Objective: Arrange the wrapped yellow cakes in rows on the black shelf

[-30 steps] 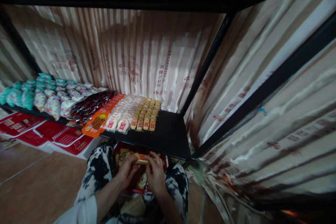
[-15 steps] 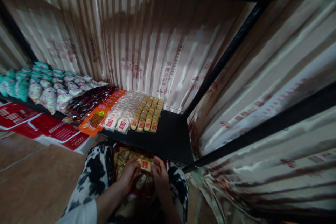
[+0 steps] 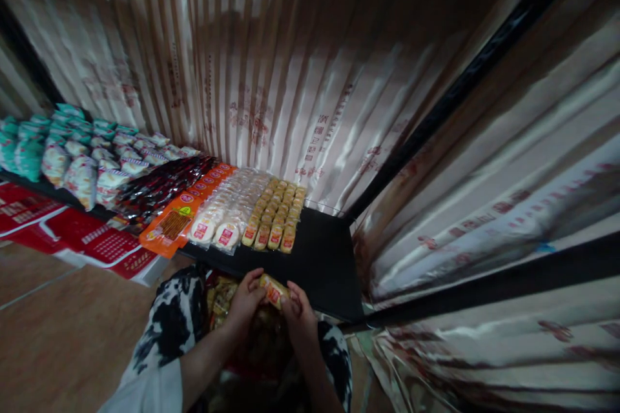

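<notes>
Snack packet (image 3: 274, 291) pinched between both hands just below the front edge of the black shelf (image 3: 320, 264), above the lap; long axis roughly left to right, tilted a little down toward the right; left hand (image 3: 245, 302) closed on its left end, fingers curled over the top; right hand (image 3: 299, 317) closed on its right end, fingertips (image 3: 290, 288) touching the wrapper; neither hand clearly nearer, both in contact.

Head view only: rows of similar packets (image 3: 276, 219) standing on the shelf up and slightly right of the fingers, bare shelf surface to the right of them; white round packets (image 3: 223, 213), an orange pack (image 3: 181, 216), dark red packs (image 3: 155, 188) and teal-and-white bags (image 3: 72, 155) further left along the shelf; striped shiny curtain (image 3: 271, 84) behind.

Hard to make out: container of more snacks (image 3: 220, 293) under the hands, dark and partly covered by wrists; print on the held packet blurred; patterned trousers (image 3: 167, 329) cut off at the lower edge.
</notes>
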Demonstrator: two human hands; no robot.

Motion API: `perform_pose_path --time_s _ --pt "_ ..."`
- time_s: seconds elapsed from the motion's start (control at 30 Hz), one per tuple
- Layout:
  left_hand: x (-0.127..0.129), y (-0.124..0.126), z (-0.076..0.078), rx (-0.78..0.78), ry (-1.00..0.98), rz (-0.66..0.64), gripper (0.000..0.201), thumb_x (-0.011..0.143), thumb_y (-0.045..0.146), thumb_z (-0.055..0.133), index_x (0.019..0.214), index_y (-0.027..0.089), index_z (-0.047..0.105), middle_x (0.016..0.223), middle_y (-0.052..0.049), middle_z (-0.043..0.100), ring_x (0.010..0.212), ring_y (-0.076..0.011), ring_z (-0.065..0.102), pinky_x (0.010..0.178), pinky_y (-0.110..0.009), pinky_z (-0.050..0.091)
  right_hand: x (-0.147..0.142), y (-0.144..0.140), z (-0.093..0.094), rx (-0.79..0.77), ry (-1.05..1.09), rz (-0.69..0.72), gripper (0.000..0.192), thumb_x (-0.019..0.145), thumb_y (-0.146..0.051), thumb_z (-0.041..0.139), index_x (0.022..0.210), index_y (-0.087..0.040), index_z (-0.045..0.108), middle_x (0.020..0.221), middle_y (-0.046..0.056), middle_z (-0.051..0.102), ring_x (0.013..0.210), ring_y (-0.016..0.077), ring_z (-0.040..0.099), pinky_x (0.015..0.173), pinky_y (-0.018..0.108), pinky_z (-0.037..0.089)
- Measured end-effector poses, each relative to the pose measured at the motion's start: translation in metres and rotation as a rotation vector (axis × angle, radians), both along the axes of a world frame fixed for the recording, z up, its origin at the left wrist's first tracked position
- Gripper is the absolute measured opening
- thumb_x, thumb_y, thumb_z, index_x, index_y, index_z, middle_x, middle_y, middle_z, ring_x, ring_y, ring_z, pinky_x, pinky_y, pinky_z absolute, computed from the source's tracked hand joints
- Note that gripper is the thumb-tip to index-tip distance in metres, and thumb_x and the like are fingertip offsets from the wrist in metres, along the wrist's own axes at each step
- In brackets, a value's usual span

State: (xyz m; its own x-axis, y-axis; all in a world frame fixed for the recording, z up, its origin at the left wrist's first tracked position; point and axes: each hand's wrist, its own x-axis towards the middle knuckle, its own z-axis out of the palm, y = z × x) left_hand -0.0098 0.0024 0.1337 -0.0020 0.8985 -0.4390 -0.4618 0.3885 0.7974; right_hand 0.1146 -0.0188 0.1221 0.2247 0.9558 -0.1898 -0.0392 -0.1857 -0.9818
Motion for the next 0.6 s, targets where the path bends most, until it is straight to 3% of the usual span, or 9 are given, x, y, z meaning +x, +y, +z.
perform_pose_path --time_s 0.13,0.27,0.4,0.5,0.6 --pt "0.011 0.032 0.018 0.158 0.139 -0.079 0.036 0.062 0.016 0.060 0.098 0.014 0.055 0.082 -0.002 0.062 0.064 -0.0099 0.057 0.061 -0.021 0.046 0.009 0.018 0.009 0.043 0.074 0.049 0.046 0.064 -0.040 0.066 0.102 -0.016 0.058 0.092 0.009 0.069 0.081 0.0218 0.066 0.074 0.034 0.052" --pt "0.027 0.059 0.036 0.287 0.260 -0.243 0.035 0.063 0.011 0.058 0.098 0.015 0.059 0.071 0.001 0.062 0.059 -0.0090 0.053 0.057 -0.019 0.043 0.029 0.036 0.022 0.111 -0.037 0.015 0.042 0.060 -0.048 0.068 0.087 -0.016 0.065 0.085 0.009 0.070 0.080 0.0222 0.064 0.073 0.034 0.052" --pt "0.052 0.085 0.053 0.354 0.331 -0.311 0.037 0.065 0.008 0.056 0.101 0.015 0.062 0.074 0.000 0.062 0.065 -0.0106 0.055 0.062 -0.020 0.043 0.052 0.059 0.034 0.144 -0.095 -0.027 0.046 0.059 -0.048 0.069 0.091 -0.017 0.065 0.087 0.008 0.069 0.080 0.0212 0.063 0.071 0.032 0.052" --pt "0.074 0.101 0.062 0.382 0.422 -0.281 0.044 0.067 0.006 0.055 0.111 0.012 0.057 0.089 -0.006 0.063 0.074 -0.0142 0.058 0.069 -0.025 0.046 0.067 0.080 0.036 0.162 -0.084 -0.065 0.042 0.058 -0.046 0.068 0.089 -0.017 0.065 0.084 0.007 0.069 0.080 0.0208 0.063 0.073 0.032 0.051" --pt "0.095 0.107 0.062 0.395 0.466 -0.194 0.046 0.071 0.009 0.054 0.117 0.011 0.051 0.116 -0.014 0.054 0.096 -0.0196 0.057 0.078 -0.028 0.047 0.080 0.102 0.030 0.162 -0.077 -0.149 0.037 0.059 -0.041 0.067 0.086 -0.016 0.064 0.082 0.006 0.068 0.077 0.0196 0.063 0.074 0.032 0.050"
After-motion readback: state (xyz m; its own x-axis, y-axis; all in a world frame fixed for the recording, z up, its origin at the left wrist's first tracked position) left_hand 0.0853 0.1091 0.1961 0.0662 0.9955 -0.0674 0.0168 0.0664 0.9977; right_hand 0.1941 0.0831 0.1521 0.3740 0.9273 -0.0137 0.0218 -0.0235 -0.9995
